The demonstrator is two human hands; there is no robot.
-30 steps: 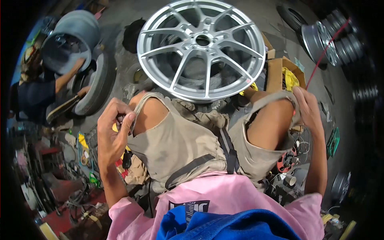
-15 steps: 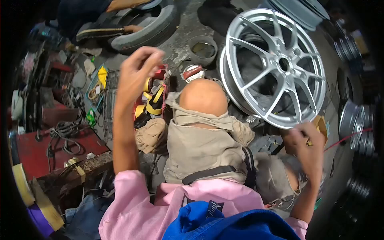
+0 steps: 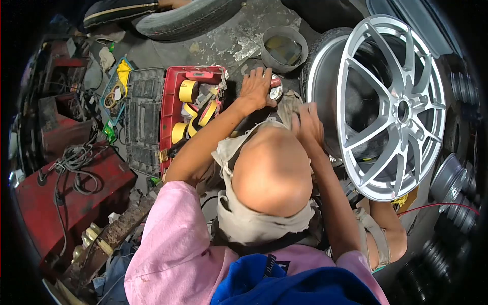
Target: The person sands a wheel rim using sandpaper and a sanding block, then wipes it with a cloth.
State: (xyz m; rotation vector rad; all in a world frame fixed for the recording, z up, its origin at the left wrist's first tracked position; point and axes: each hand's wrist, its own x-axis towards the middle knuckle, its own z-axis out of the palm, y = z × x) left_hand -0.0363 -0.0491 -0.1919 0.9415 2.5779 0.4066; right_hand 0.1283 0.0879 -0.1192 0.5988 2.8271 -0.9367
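Note:
My left hand (image 3: 256, 90) reaches forward past my knee with its fingers stretched out and apart. It lies against the near left side of a small round tin (image 3: 276, 92) with a red object (image 3: 275, 82) on it, and part of the tin is hidden. My right hand (image 3: 308, 124) is just beyond the knee, beside a crumpled grey-beige cloth (image 3: 289, 106). Motion blurs its fingers, so whether it grips anything is unclear. The silver multi-spoke wheel rim (image 3: 373, 84) leans at the right, clear of my right hand.
Left of my left hand stands a red toolbox (image 3: 165, 109) with yellow tape rolls (image 3: 188, 91). A bucket of dark liquid (image 3: 303, 49) stands beyond the tin. A tyre (image 3: 190, 21) and another person's leg (image 3: 119, 12) are at the top left. A red machine (image 3: 76, 198) sits at left.
My left hand has come down from its raised place to the tin. My right hand has moved left and forward, from below the rim to the cloth. The view has shifted and the knee looks nearer.

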